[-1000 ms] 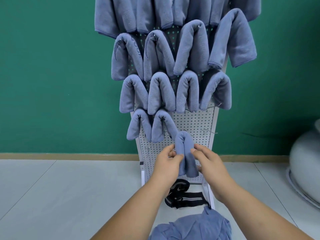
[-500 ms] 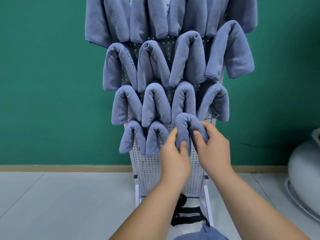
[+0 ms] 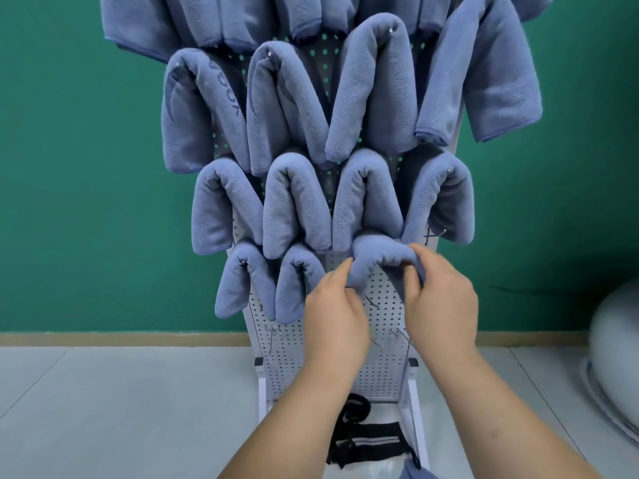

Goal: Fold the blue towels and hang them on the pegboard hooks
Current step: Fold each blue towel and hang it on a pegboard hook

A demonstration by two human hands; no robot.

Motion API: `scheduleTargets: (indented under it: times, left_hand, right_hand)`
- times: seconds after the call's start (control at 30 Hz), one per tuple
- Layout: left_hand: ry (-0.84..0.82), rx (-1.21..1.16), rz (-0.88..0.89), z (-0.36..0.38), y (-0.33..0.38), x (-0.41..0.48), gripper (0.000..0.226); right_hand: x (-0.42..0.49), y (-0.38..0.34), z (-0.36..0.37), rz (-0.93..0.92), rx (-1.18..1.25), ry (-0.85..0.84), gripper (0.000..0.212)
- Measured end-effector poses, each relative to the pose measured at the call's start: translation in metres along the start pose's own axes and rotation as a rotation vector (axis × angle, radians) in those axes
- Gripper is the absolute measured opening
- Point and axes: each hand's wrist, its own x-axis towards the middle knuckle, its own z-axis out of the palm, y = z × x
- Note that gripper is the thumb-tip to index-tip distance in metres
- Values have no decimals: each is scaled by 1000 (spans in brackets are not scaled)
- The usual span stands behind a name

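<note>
Since this blue towel (image 3: 380, 255) is soft, light and floppy, we're pinching its two ends, left hand (image 3: 337, 316) and right hand (image 3: 442, 305), so it's arching between them.

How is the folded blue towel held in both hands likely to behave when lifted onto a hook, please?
Probably floppy: the folded towel sags in an arch between the left hand and right hand. Likely light, since pinching fingers alone carry it. Its fleecy nap should resist slipping; neighbouring towels hang on thin hooks.
</note>
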Motion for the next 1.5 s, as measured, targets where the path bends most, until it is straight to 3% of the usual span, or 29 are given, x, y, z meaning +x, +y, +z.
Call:
scheduleTargets:
  times: [0.17, 0.27, 0.33, 0.47, 0.67, 0.73, 0.87, 1.0, 1.27, 1.5]
  left_hand:
    - [73, -77, -45, 1, 6, 8, 32]
    - [154, -100, -49, 6, 10, 19, 28]
    - [162, -57, -47, 13, 0, 23, 23]
    - [99, 69, -46, 22, -26, 17, 16]
    - [-14, 139, 73, 31, -50, 6, 17]
    - [-13, 172, 84, 32, -60, -1, 16]
    - [-22, 195, 1, 28, -79, -23, 19]
    - [-83, 197, -128, 19, -94, -51, 29]
    - [-422, 132, -325, -21, -152, -155, 43]
    - [-701, 264, -437, -40, -218, -255, 48]
  right_hand:
    - [7, -2, 13, 72, 51, -58, 16]
    - [17, -8, 19, 111, 135, 3, 16]
    - [18, -6, 27, 101, 65, 29, 15]
    - [5, 15, 44, 38, -130, -57, 7]
    - [-17, 36, 50, -14, -105, -174, 8]
    - [-26, 41, 53, -28, -114, -219, 14]
    - [-57, 49, 52, 40, -73, -312, 49]
    - [-93, 48, 38, 112, -24, -355, 61]
    - [-186, 67, 2, 36, -267, -816, 65]
    - [-288, 130, -22, 162, -413, -1159, 67]
